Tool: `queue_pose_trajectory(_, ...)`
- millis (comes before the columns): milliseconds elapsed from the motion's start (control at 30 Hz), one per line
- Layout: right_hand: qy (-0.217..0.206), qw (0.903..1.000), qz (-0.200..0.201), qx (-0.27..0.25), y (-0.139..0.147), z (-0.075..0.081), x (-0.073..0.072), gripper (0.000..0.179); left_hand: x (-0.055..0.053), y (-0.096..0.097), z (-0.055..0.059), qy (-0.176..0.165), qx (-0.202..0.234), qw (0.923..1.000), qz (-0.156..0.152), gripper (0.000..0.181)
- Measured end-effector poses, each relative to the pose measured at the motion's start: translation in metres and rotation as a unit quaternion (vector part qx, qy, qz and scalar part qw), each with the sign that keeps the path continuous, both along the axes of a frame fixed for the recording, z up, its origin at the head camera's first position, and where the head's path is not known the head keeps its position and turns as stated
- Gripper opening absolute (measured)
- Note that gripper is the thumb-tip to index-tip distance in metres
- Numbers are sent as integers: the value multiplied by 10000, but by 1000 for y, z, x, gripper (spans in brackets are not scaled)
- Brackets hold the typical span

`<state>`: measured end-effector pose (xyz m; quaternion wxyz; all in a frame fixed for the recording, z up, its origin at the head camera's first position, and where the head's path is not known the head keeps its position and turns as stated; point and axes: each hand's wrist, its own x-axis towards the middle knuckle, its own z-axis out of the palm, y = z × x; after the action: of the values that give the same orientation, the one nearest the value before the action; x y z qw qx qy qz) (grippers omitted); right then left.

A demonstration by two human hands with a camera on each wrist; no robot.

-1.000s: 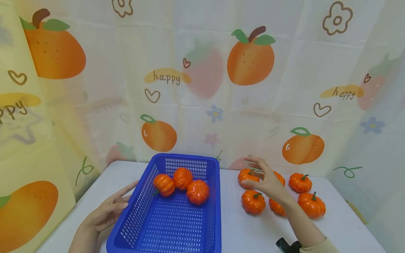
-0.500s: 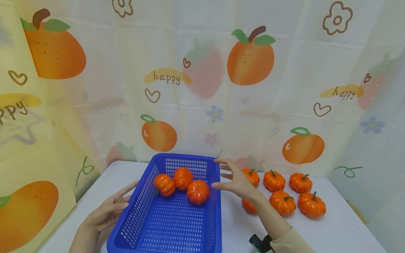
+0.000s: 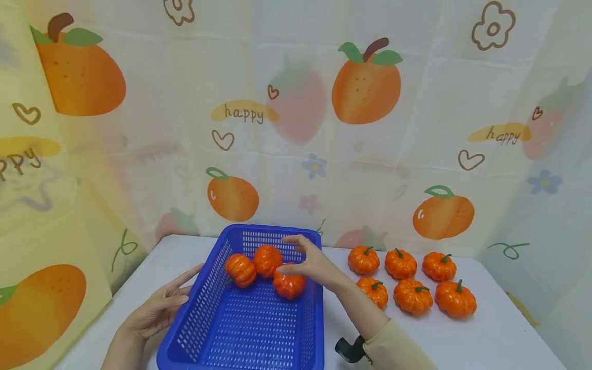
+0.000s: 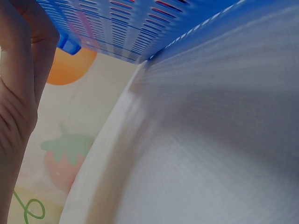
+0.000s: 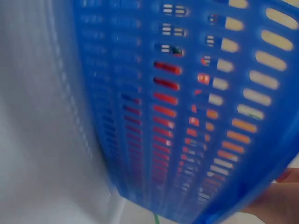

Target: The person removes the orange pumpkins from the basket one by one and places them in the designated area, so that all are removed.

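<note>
A blue plastic basket with slotted walls stands on the white table and holds three small orange pumpkins: one on the left, one at the back and one on the right. Over the right rim reaches my right hand, its thumb and fingers spread apart beside the right pumpkin and overlapping its top. Nothing is held in it. Against the basket's left outer side rests my left hand, fingers extended along the wall. In the left wrist view that hand appears next to the slotted wall.
Several more pumpkins with green stems, among them a front right one, stand in two rows on the table right of the basket. A printed curtain hangs behind. A black wrist device sits by the right sleeve.
My right hand has moved left from above the pumpkins on the table to inside the basket's right side, empty throughout. The left hand, basket and pumpkins have stayed put.
</note>
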<state>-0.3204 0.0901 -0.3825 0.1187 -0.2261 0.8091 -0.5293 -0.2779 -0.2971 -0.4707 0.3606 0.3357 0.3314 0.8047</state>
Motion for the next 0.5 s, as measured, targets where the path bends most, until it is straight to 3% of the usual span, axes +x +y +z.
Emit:
queue_pose_trajectory(267, -182, 9993, -228, 246, -21, -13, -8, 80, -1, 1, 0, 19, 8, 10000, -8, 72)
queue_pose_trajectory(500, 65, 9980, -240, 575, -30, -22, -14, 79, 0, 1, 0, -5, -28, 10000, -3, 71)
